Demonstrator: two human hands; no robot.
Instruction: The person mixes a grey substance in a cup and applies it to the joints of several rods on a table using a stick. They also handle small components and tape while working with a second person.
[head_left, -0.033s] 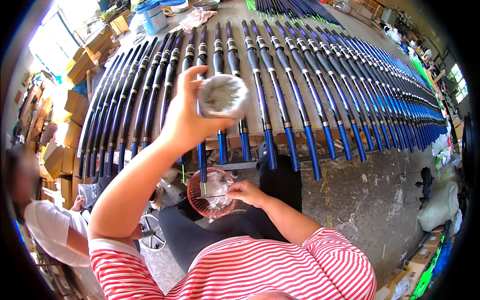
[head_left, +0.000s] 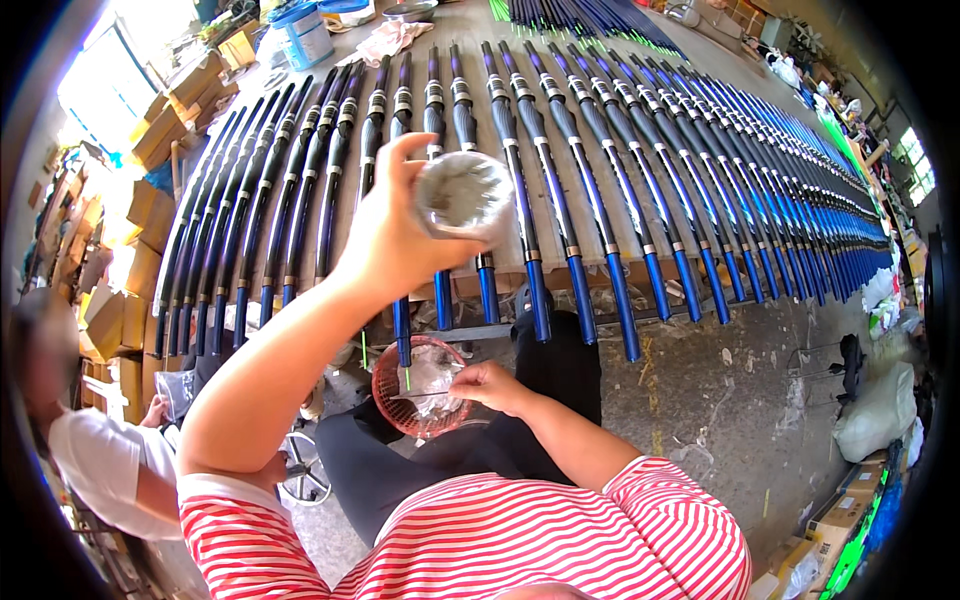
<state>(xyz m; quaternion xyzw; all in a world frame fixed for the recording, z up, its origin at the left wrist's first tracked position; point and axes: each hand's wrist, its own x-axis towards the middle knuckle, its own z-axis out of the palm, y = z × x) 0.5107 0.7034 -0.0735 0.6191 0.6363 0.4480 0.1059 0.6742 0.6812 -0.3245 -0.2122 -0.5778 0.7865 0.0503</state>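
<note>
My left hand (head_left: 395, 235) is raised over the table, its fingers wrapped round the side of a round cup (head_left: 463, 195). Greyish-white residue coats the cup's inside, and its opening faces me. Lower down, my right hand (head_left: 490, 388) pinches a thin dark stick (head_left: 425, 396) above a red plastic basket (head_left: 384, 372). The stick reaches left to the thin green tip (head_left: 408, 379) of a dark blue fishing rod (head_left: 402, 335) that juts past the table edge. Whether stick and tip touch, I cannot tell. Whitish crumpled material lies in the basket.
Many fishing rods (head_left: 620, 210) lie side by side across the table (head_left: 470, 30), butt ends overhanging its near edge. A blue-and-white bucket (head_left: 300, 38) and pink cloth (head_left: 392, 40) stand at the back. A seated person (head_left: 105, 460) is at left, near cardboard boxes (head_left: 145, 215).
My left hand has shifted slightly to the right with the cup, whose opening shows a little more fully. The right hand and stick have hardly moved.
</note>
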